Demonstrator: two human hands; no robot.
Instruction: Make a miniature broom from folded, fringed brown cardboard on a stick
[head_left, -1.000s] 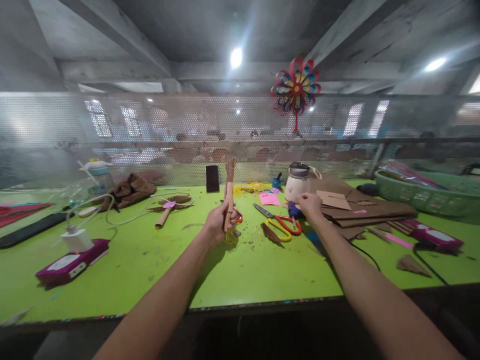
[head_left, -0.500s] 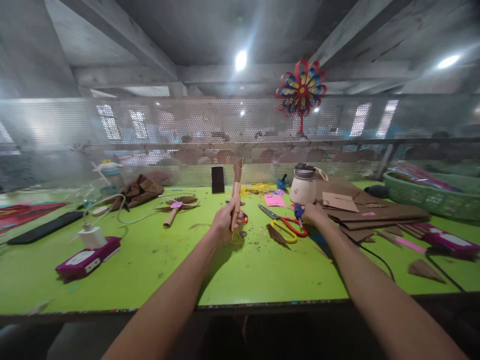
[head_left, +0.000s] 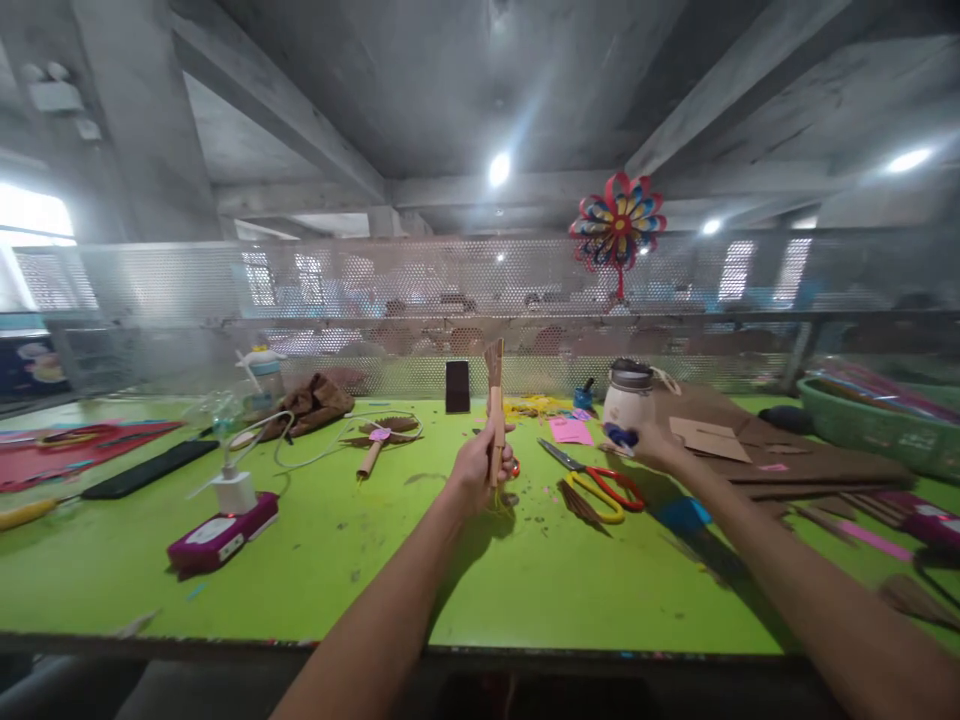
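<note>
My left hand (head_left: 480, 458) is closed around the lower part of a folded brown paper fan (head_left: 496, 405), held upright above the table. Yellow threads hang at its lower end. My right hand (head_left: 654, 447) is in front of the cream jar (head_left: 630, 398), its fingers closed on a small dark blue object (head_left: 621, 437) whose kind is unclear. Between the hands lie scissors (head_left: 600, 488) with red and yellow handles, beside a pleated brown paper piece (head_left: 581, 505). A pink note pad (head_left: 570, 431) is behind them. Left of my left hand lies an opened brown fan (head_left: 379, 442).
A phone (head_left: 457, 387) leans at the back near the perforated screen (head_left: 420, 270). Purple power strips, one at left (head_left: 223, 533), carry cables. Brown paper sheets (head_left: 817, 460) and a green basket (head_left: 885, 425) are at right. A pinwheel flower (head_left: 619, 225) stands above the screen.
The camera has tilted up and turned slightly left, so everything sits lower and further right. The blue object in my right hand has tipped sideways. My left hand still holds the fan.
</note>
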